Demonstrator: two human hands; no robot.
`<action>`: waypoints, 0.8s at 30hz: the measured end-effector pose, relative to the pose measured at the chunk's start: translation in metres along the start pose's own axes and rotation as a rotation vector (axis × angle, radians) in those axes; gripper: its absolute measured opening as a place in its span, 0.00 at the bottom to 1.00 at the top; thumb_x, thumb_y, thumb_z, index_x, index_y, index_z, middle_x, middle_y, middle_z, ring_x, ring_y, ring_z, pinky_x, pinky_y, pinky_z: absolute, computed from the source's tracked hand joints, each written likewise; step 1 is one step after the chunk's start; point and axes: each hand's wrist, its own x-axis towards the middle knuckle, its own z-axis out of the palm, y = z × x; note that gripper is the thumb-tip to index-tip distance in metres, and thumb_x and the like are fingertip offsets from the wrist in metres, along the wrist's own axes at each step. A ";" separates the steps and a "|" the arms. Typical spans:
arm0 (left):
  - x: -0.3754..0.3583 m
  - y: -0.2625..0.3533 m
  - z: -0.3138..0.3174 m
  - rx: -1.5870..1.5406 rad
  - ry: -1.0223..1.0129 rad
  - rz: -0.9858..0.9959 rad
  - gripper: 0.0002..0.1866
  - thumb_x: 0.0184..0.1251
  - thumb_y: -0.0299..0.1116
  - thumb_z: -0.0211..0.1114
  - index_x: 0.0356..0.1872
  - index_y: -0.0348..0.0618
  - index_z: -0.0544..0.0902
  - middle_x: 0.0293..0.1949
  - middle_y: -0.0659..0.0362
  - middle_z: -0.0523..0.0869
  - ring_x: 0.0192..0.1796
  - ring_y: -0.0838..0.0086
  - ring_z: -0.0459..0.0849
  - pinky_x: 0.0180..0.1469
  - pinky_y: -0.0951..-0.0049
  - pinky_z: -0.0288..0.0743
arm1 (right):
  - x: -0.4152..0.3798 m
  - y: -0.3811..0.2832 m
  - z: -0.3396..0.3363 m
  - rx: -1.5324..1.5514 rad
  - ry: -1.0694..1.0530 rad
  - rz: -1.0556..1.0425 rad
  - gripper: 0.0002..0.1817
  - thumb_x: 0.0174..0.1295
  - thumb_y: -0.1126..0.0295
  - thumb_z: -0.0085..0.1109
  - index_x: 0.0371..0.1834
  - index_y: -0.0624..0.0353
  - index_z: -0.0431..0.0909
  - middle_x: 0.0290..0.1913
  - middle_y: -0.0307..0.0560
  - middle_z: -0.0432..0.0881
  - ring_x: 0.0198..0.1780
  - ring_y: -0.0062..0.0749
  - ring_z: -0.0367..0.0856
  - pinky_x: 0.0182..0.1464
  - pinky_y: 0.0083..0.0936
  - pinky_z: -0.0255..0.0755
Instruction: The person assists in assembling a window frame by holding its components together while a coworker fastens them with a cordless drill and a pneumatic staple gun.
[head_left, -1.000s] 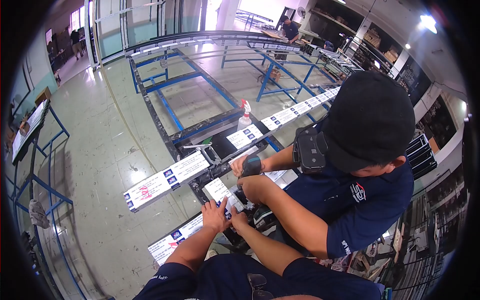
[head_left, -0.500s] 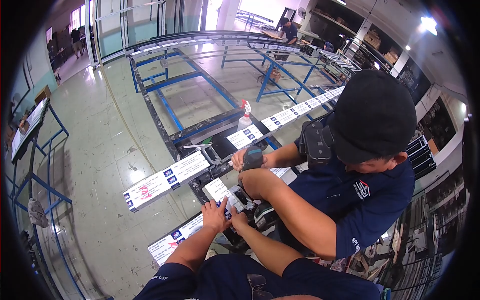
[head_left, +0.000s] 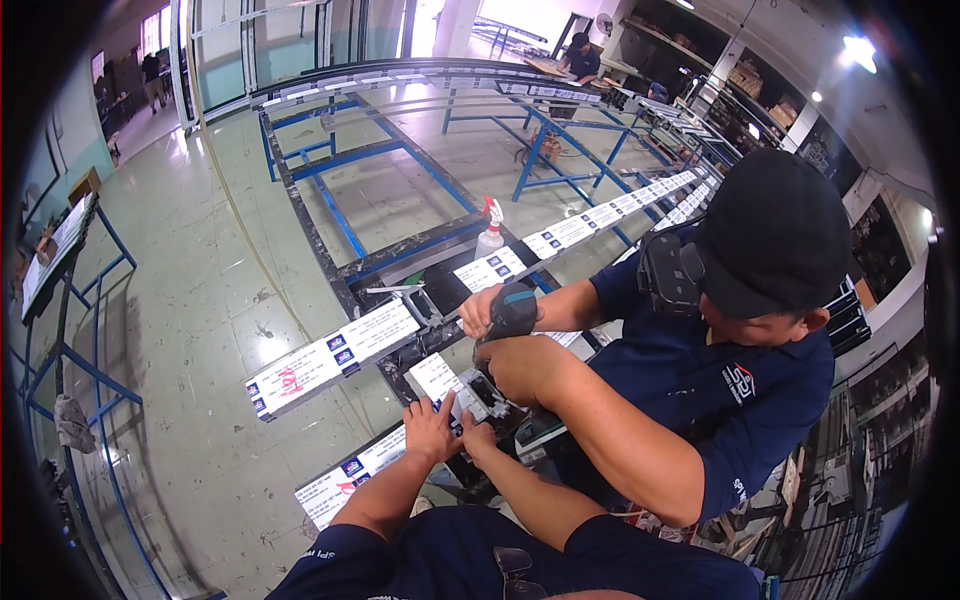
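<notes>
My left hand [head_left: 431,429] lies over the near end of a short frame profile [head_left: 432,375] covered in white printed film, its fingers bent over the top and gripping it. Close beside it, my right hand [head_left: 479,437] grips the same piece, thumb against its side. A metal fitting [head_left: 485,397] shows at the profile's right end. Just beyond, a co-worker's two hands hold a power drill [head_left: 513,312] pointed down near that end; its tip is hidden. Longer film-covered profiles lie on both sides, one [head_left: 340,357] beyond my hands and one [head_left: 345,485] below my left hand.
A spray bottle [head_left: 490,230] with a red and white head stands on the bench. The co-worker in a black cap [head_left: 765,230] leans in from the right. Blue-legged metal benches [head_left: 340,215] stretch away. A hose [head_left: 235,215] crosses the floor at left.
The co-worker's head and upper body have shifted right and slightly down, and the drilling arm has moved a little. My hands stay in place on the short profile.
</notes>
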 end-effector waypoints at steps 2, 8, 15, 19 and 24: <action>0.006 -0.004 0.009 0.002 0.041 0.002 0.54 0.49 0.61 0.76 0.80 0.60 0.63 0.56 0.45 0.74 0.60 0.50 0.71 0.68 0.51 0.61 | -0.001 -0.005 -0.004 0.003 -0.024 0.001 0.49 0.68 0.30 0.52 0.54 0.78 0.81 0.54 0.72 0.86 0.58 0.58 0.86 0.55 0.45 0.80; 0.006 -0.003 0.011 -0.019 0.100 -0.013 0.57 0.50 0.60 0.76 0.81 0.53 0.59 0.57 0.41 0.77 0.64 0.46 0.73 0.70 0.48 0.61 | 0.003 0.003 -0.001 0.097 -0.030 -0.090 0.45 0.68 0.31 0.51 0.47 0.74 0.85 0.50 0.76 0.85 0.60 0.64 0.83 0.61 0.47 0.76; 0.004 0.001 0.009 -0.083 0.120 -0.044 0.54 0.52 0.62 0.72 0.78 0.46 0.63 0.54 0.45 0.76 0.58 0.51 0.73 0.67 0.52 0.61 | -0.007 -0.010 -0.016 0.166 -0.138 0.065 0.45 0.71 0.34 0.52 0.47 0.80 0.82 0.51 0.75 0.86 0.59 0.62 0.84 0.59 0.47 0.77; 0.004 -0.001 0.011 -0.064 0.120 -0.030 0.55 0.52 0.67 0.71 0.78 0.46 0.63 0.54 0.46 0.76 0.58 0.52 0.74 0.67 0.53 0.61 | -0.001 -0.005 -0.014 0.160 -0.147 0.072 0.46 0.72 0.34 0.51 0.50 0.81 0.81 0.54 0.75 0.85 0.60 0.61 0.84 0.60 0.46 0.76; 0.002 -0.001 0.008 -0.032 0.102 -0.026 0.56 0.52 0.64 0.73 0.80 0.48 0.61 0.56 0.47 0.75 0.60 0.54 0.73 0.67 0.55 0.62 | 0.012 0.007 -0.005 0.106 -0.112 0.001 0.39 0.74 0.36 0.50 0.42 0.72 0.83 0.36 0.56 0.87 0.28 0.43 0.86 0.23 0.37 0.76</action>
